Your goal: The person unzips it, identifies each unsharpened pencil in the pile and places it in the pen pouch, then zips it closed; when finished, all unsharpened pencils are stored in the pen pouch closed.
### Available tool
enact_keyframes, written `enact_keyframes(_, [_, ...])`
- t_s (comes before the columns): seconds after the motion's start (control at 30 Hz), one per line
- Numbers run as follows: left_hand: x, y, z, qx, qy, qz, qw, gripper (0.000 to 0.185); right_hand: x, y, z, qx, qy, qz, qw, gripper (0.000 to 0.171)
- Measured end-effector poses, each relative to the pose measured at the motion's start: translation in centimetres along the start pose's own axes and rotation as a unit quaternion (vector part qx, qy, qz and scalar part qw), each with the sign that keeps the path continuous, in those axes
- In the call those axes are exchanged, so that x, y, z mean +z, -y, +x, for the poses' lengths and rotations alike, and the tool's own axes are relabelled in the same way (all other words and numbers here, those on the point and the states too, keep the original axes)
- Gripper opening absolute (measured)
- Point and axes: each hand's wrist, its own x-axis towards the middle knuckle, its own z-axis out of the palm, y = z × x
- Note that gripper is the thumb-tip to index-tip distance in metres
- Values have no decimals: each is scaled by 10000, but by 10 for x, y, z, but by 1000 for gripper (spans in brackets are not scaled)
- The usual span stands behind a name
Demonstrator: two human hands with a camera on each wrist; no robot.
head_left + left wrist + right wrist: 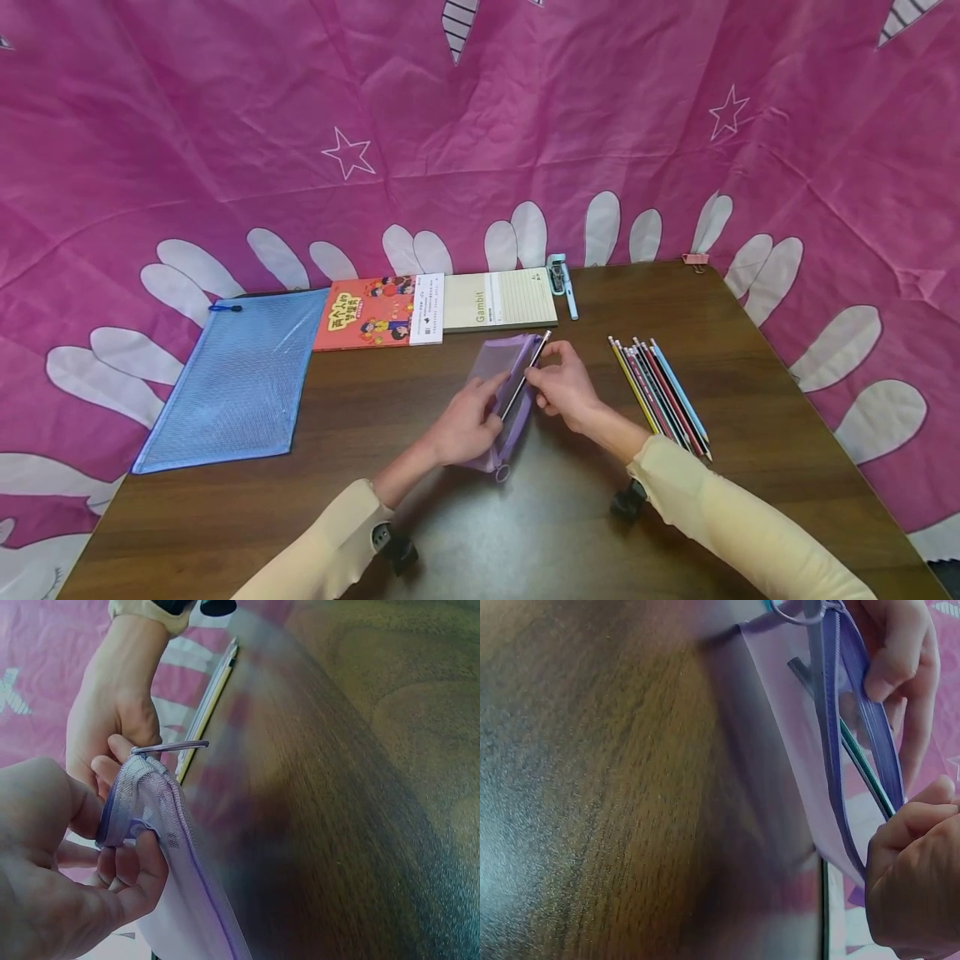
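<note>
The purple mesh pouch (501, 392) lies just in front of the Gambit notepad (498, 301). The left hand (465, 427) pinches its open edge; the right hand (564, 386) grips a pencil (524, 377) slanting into it.

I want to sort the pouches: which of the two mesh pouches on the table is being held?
The small purple pouch, gripped by the left hand and right hand; the large blue one lies untouched at the left.

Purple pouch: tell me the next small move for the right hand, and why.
Probably slide the pencil further down into the purple pouch. The right hand pinches the pencil at the pouch's open zipper edge, most of its length still showing, while the left hand holds the mouth open. More pencils lie in a row on the table to the right.
</note>
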Motion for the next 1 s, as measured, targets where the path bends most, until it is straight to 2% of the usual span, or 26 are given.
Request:
enact_keyframes(0.23, [2, -2, 1, -38, -40, -21, 10000, 66, 6, -1, -3, -118, -118, -591, 9981, 42])
enact_keyframes(0.4, [3, -3, 3, -40, -184, -11, 9998, 65, 9, 1, -4, -385, -122, -1241, 9915, 44])
enact_keyframes(0.6, [2, -3, 2, 62, -705, -37, 9975, 63, 2, 10, -5, -864, 98, -1884, 9782, 36])
enact_keyframes(0.77, [0, -2, 2, 124, -1173, -66, 9930, 62, -29, 27, 2, -1023, 230, -2146, 9711, 23])
enact_keyframes(0.8, [-1, -1, 2, 127, -1228, -57, 9923, 62, -39, 30, 4, -1067, 237, -2307, 9669, 21])
enact_keyframes(0.87, [-1, 0, 2, 108, -1279, -71, 9917, 62, -62, 35, 9, -1107, 255, -2834, 9523, 19])
enact_keyframes(1.0, [0, 0, -1, -18, -1136, -158, 9934, 63, -103, 32, 18, -1135, 387, -3965, 9102, 21])
